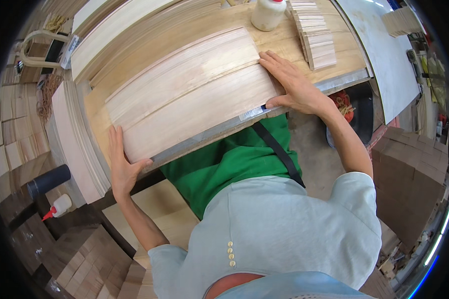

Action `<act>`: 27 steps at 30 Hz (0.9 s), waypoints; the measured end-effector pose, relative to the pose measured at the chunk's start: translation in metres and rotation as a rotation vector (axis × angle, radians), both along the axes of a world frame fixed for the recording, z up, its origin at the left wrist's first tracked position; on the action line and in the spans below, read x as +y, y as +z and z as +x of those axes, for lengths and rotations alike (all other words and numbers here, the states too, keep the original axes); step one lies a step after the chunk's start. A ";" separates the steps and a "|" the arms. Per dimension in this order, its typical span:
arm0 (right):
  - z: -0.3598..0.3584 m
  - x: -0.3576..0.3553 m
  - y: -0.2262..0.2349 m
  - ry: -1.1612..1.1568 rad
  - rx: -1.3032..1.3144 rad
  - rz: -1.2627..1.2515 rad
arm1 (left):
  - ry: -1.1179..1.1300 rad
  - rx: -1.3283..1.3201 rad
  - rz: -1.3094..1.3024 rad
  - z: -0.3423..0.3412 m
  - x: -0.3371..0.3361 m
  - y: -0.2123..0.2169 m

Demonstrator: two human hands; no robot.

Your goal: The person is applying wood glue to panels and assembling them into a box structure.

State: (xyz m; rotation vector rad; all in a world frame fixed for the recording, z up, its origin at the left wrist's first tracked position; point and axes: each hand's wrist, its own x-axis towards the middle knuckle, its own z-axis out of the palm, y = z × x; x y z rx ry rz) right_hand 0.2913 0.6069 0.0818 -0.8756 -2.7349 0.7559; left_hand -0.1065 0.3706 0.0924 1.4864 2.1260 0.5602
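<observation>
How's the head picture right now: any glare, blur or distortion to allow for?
Head view: boards between left hand and right hand look well lit, fairly sharp; long planks at upper left bow with the fisheye; the light strip at lower right glares white; corners fall to black.

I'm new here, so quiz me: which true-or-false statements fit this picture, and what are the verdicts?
1. The left hand is at one end of the pale boards. True.
2. The cloth below the bench edge is blue. False: it is green.
3. A white bottle stands on the bench beyond the boards. True.
4. The right hand grips the bottle. False: it is at the boards' other end.
</observation>
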 end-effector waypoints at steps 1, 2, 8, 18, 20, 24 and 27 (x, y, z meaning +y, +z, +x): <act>0.001 0.002 -0.001 0.002 0.002 -0.005 | -0.007 0.010 0.006 -0.001 0.002 -0.001; 0.002 0.004 -0.001 0.005 0.004 -0.011 | -0.013 0.021 0.012 -0.002 0.004 -0.002; 0.005 0.008 -0.007 0.026 -0.004 0.048 | -0.028 0.077 0.007 0.006 0.005 -0.008; 0.025 0.028 0.013 -0.535 0.472 -0.057 | 0.043 -0.117 0.188 0.005 -0.003 0.001; 0.013 0.037 0.012 -0.626 0.500 -0.037 | 0.098 -0.050 0.259 0.009 0.002 0.004; -0.038 0.064 -0.006 -0.641 0.536 0.170 | 0.040 0.076 0.330 0.034 0.021 0.020; -0.065 0.081 -0.019 -0.752 0.556 0.089 | -0.006 0.015 0.360 0.048 0.020 0.026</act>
